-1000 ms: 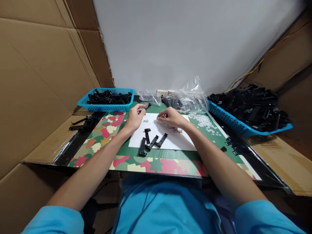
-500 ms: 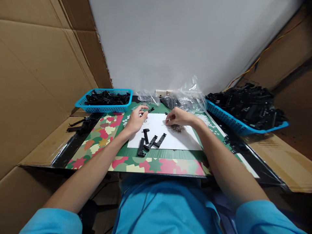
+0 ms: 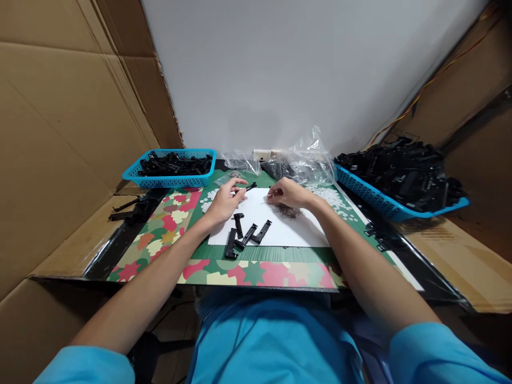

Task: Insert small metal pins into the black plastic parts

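A black plastic part is in the left hand, above the far edge of a white sheet.
The left grip is closed around the part, thumb against fingers; the right hand is over the sheet with fingertips drawn close together, though whether that grip pinches anything I cannot tell. Just beside the right hand lies a pile of tiny bits. Four loose black parts lie nearer the front, one crossing the sheet's edge onto the green worktop. White discs are scattered to the right.
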`<state>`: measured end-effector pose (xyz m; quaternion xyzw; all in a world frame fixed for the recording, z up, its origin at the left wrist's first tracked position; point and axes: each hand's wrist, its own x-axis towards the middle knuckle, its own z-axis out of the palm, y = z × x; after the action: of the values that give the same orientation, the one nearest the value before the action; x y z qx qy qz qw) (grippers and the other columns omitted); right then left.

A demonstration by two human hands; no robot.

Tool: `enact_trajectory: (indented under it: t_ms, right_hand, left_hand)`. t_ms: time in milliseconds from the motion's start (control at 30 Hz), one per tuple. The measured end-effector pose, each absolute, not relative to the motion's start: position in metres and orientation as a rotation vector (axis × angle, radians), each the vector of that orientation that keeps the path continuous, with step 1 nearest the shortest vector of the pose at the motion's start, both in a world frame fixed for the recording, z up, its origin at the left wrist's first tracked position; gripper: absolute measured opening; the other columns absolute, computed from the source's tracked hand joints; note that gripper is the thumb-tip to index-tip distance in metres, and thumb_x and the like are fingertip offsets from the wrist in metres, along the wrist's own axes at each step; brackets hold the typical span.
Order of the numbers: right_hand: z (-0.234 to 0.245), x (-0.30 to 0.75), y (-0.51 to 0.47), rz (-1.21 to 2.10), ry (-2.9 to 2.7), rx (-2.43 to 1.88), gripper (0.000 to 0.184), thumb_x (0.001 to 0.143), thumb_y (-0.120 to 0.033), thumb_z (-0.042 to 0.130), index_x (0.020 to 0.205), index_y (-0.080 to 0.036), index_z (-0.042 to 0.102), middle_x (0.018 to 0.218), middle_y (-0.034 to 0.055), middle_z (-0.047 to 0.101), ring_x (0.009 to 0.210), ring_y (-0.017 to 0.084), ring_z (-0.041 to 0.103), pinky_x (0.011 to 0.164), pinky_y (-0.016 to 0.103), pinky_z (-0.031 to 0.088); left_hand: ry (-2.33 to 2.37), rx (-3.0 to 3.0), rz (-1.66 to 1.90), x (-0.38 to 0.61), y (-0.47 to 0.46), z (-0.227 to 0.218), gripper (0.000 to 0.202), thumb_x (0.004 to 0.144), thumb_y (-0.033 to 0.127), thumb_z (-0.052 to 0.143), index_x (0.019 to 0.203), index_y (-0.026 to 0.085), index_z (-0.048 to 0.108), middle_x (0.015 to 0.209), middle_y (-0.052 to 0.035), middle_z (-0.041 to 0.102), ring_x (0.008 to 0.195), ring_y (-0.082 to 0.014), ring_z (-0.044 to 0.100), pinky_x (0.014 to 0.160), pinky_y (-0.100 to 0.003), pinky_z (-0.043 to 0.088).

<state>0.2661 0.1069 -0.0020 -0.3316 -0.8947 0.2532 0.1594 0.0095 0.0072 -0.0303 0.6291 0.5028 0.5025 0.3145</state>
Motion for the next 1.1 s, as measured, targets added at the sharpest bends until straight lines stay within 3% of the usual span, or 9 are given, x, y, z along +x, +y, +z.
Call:
enact_trajectory:
  t_ms: [167, 333, 633, 833, 967, 1100]
  right_hand:
    - [-0.001, 0.269, 0.109, 0.775, -2.558, -0.910, 0.022, 0.084, -0.039, 0.080, 0.083, -0.017, 0.085, 0.078, 0.0060, 0.078, 0.066, 0.017, 0.060, 0.061, 0.032, 0.040]
    - [0.001, 0.271, 0.108, 0.726, -2.591, -0.903, 0.023, 0.085, -0.040, 0.080, 0.086, -0.018, 0.086, 0.073, 0.0047, 0.074, 0.062, 0.016, 0.054, 0.059, 0.032, 0.036]
    - [0.002, 0.261, 0.098, 0.733, -2.640, -0.878, 0.015, 0.092, -0.027, 0.070, 0.084, -0.016, 0.076, 0.075, 0.0039, 0.068, 0.065, 0.015, 0.051, 0.063, 0.033, 0.035]
    - [0.008, 0.248, 0.084, 1.012, -2.357, -0.699, 0.026, 0.101, -0.043, 0.068, 0.090, -0.019, 0.069, 0.076, 0.0001, 0.055, 0.067, 0.014, 0.041, 0.064, 0.033, 0.031]
    - [0.008, 0.231, 0.069, 1.199, -2.059, -0.599, 0.034, 0.096, -0.053, 0.075, 0.093, -0.020, 0.070, 0.083, 0.0009, 0.056, 0.072, 0.015, 0.042, 0.066, 0.032, 0.032]
    - [0.007, 0.215, 0.056, 1.380, -1.864, -0.504, 0.037, 0.091, -0.054, 0.081, 0.089, -0.019, 0.069, 0.085, 0.0006, 0.055, 0.075, 0.014, 0.042, 0.069, 0.031, 0.032]
  left_hand:
    - [1.318, 1.653, 1.339, 0.010, 0.006, -0.029, 0.029, 0.099, 0.040, 0.068, 0.122, 0.023, 0.069, 0.086, -0.0037, 0.067, 0.071, -0.0158, 0.063, 0.060, -0.025, 0.055]
    - [1.333, 1.663, 1.345, 0.009, 0.006, -0.029, 0.029, 0.099, 0.040, 0.069, 0.121, 0.022, 0.070, 0.087, -0.0037, 0.068, 0.070, -0.0152, 0.063, 0.060, -0.025, 0.054]
    - [1.291, 1.655, 1.301, 0.007, 0.006, -0.031, 0.032, 0.101, 0.038, 0.066, 0.128, 0.021, 0.067, 0.094, -0.0053, 0.067, 0.075, -0.0143, 0.064, 0.058, -0.021, 0.049]
    - [1.201, 1.685, 1.233, 0.011, -0.002, -0.022, 0.039, 0.097, 0.036, 0.073, 0.132, 0.029, 0.058, 0.096, -0.0015, 0.066, 0.049, -0.0063, 0.052, 0.044, -0.019, 0.040]
    - [1.215, 1.871, 1.354, 0.015, -0.007, -0.016, 0.017, 0.106, 0.034, 0.059, 0.118, 0.025, 0.067, 0.110, -0.0050, 0.066, 0.057, -0.0059, 0.052, 0.049, -0.020, 0.043]
    - [1.269, 1.967, 1.492, 0.017, -0.010, -0.016, 0.018, 0.112, 0.038, 0.051, 0.115, 0.025, 0.062, 0.109, -0.0043, 0.064, 0.067, -0.0097, 0.056, 0.061, -0.023, 0.047]
